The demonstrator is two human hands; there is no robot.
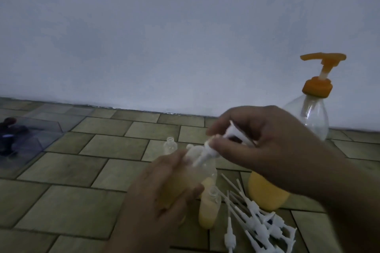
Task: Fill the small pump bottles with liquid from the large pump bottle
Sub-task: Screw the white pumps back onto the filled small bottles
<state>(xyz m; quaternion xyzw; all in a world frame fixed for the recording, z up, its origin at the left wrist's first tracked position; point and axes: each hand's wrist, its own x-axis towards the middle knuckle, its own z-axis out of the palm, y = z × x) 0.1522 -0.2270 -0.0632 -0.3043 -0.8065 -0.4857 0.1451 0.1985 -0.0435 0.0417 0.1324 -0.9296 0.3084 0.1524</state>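
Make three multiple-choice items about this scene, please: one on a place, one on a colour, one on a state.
1. Where do the loose white pump heads lie?
A. on the floor at lower right
B. in the clear tray
C. on the large bottle

2. What colour is the large pump bottle top?
A. white
B. orange
C. blue

3. What does the right hand hold?
A. nothing
B. a cloth
C. a white pump head

Answers: 1 A, they lie piled on the tiles; 2 B, its pump is orange; 3 C, fingers pinch it above the small bottle gripped by the left hand.

Dim, soft, bluish picture.
Hands (267, 146) are smeared by motion blur; the wall (144, 37) looks grainy; straight lines bow near the edges.
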